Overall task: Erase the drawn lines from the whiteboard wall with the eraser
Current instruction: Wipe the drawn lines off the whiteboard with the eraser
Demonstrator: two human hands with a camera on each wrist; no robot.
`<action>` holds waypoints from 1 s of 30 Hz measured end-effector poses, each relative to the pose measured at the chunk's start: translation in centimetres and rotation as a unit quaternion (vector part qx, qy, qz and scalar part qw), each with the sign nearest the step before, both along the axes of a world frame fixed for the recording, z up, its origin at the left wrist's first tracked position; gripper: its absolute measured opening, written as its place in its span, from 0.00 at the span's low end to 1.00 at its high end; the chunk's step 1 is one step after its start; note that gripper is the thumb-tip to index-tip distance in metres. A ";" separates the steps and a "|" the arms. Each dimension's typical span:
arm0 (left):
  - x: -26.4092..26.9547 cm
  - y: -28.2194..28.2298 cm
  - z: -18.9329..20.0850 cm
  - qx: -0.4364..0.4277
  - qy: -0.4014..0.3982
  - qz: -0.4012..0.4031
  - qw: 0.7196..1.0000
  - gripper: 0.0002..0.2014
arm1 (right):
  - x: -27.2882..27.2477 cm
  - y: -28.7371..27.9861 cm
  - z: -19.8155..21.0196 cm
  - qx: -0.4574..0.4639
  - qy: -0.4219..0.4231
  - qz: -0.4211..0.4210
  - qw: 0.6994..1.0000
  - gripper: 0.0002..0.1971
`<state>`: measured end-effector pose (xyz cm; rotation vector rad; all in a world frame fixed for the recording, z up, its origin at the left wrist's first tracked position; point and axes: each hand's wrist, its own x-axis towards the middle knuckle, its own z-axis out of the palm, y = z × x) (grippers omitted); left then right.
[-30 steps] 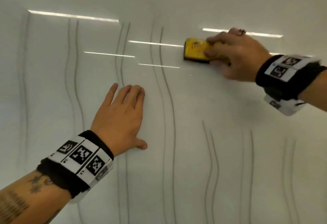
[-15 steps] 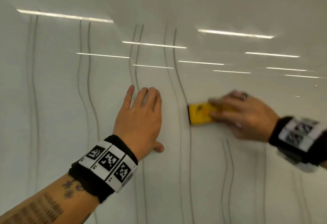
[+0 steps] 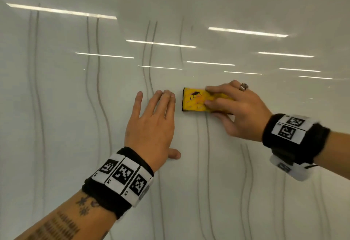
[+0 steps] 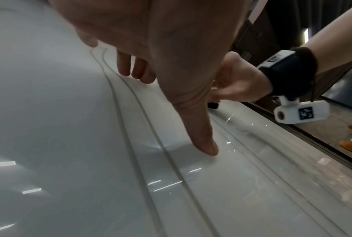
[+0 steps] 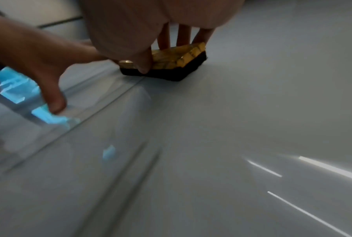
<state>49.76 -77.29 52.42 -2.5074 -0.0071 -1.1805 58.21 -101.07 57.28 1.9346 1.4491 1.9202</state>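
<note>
The yellow eraser [image 3: 195, 100] with black felt lies flat against the glossy whiteboard wall [image 3: 66, 107]. My right hand [image 3: 238, 110] grips it, fingers over its top and thumb on its lower edge [image 5: 144, 64]. It sits on a pair of wavy grey lines [image 3: 207, 154] that continue below it; above it only faint traces of that pair remain. My left hand [image 3: 151, 124] rests flat on the board just left of the eraser, fingers straight and thumb [image 4: 209, 147] touching the surface. Another line pair [image 3: 150, 72] runs up from under its fingertips.
Several more wavy line pairs cross the board, at the left [image 3: 100, 97], far left [image 3: 36, 88] and lower right [image 3: 246, 183]. Ceiling lights reflect as bright streaks [image 3: 246, 32]. The board's dark edge [image 4: 313, 144] shows to the right in the left wrist view.
My right hand has swept the eraser down from high on the board and left onto the line pair beside my left hand. That pair's upper part has faded. The left hand stays flat.
</note>
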 end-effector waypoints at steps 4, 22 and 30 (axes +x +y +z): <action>0.1 0.2 -0.4 0.000 -0.002 -0.019 1.000 0.72 | -0.1 -1.2 4.3 -0.083 -0.032 -0.040 0.995 0.10; -2.7 7.7 0.8 -0.033 -0.026 -0.053 0.998 0.72 | -0.2 0.0 2.2 -0.150 -0.020 -0.010 0.988 0.11; -1.8 7.6 0.4 -0.039 -0.050 -0.041 0.997 0.71 | -0.1 2.5 0.9 0.005 0.008 0.038 0.999 0.11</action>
